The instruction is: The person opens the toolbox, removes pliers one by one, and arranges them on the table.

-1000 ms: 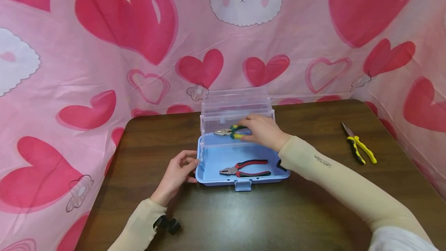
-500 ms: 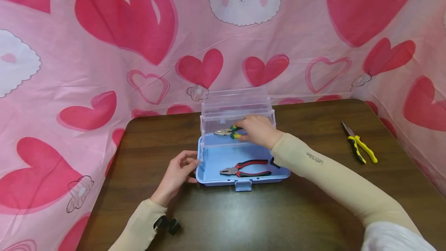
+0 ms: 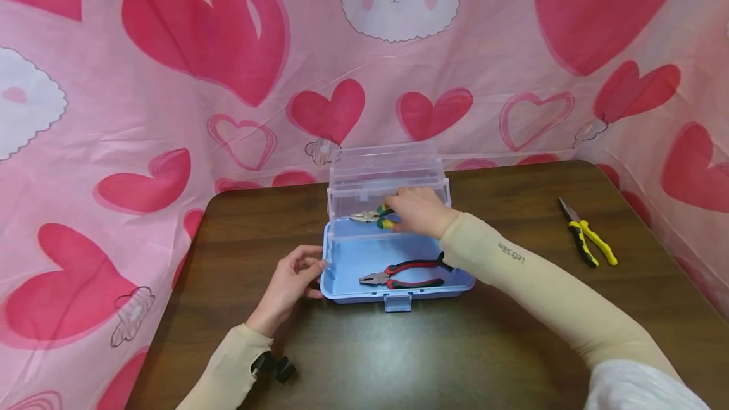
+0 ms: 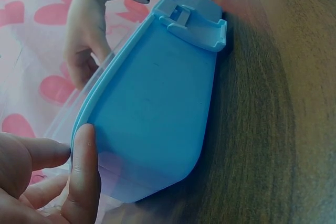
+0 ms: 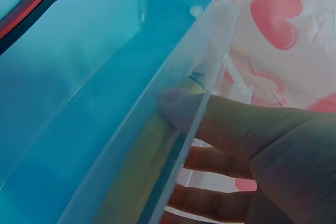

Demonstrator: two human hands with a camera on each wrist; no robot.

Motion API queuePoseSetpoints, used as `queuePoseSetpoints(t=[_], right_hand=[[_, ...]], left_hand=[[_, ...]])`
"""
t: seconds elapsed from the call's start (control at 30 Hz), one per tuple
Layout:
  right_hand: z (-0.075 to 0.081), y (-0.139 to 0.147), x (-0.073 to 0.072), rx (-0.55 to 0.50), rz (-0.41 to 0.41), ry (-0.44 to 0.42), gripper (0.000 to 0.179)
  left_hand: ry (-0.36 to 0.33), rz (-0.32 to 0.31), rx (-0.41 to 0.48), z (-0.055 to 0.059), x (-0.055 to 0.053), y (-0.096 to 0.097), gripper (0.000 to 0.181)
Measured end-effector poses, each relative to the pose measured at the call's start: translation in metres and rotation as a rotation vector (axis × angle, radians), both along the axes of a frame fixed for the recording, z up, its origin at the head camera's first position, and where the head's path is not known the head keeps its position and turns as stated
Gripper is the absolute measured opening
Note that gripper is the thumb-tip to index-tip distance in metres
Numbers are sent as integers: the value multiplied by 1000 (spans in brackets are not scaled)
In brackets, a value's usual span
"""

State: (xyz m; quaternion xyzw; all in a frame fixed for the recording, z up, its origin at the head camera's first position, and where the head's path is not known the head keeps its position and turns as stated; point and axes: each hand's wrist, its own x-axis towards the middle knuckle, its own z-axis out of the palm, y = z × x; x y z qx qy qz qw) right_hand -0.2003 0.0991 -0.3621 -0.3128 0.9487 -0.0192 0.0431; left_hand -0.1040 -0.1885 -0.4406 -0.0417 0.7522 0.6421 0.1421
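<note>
A blue toolbox (image 3: 355, 298) stands with its clear lid (image 3: 387, 160) raised. My left hand (image 3: 293, 277) pinches the rim at its left end, thumb inside and fingers outside; the left wrist view shows this hand (image 4: 63, 177) by the front wall (image 4: 152, 103). Combination pliers with green-and-yellow handles (image 3: 385, 223) lie level over the clear upper tray (image 3: 347, 235), jaws leftward. My right hand (image 3: 421, 211) holds their handles. Up close, the right thumb (image 5: 181, 106) lies along a handle (image 5: 134, 166) behind the tray wall. Red-and-black combination pliers (image 3: 393, 277) rest on the toolbox floor.
Long-nose pliers with yellow-and-black handles (image 3: 582, 233) lie on the brown wooden table (image 3: 524, 195) at the right. A latch (image 3: 397, 302) hangs at the toolbox's front. Pink heart-printed cloth (image 3: 228, 37) hangs behind the table.
My right hand has slid slightly left along the green-and-yellow pliers, covering more of their handles. These pliers, the toolbox and my left hand stay in place.
</note>
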Motion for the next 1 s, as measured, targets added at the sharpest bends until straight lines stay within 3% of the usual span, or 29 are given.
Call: queuePoseSetpoints(t=[0.43,0.73,1.0], right_hand=[[-3,11,0,-78,30,-33,54],[-3,16,-1,-246,-53,-171,56],[-5,22,2,-316,-91,-173,57]], left_hand=[[-12,8,-3,0,3,2,40],[-12,15,-7,0,2,1,41],[-4,18,-4,-1,3,1,40]])
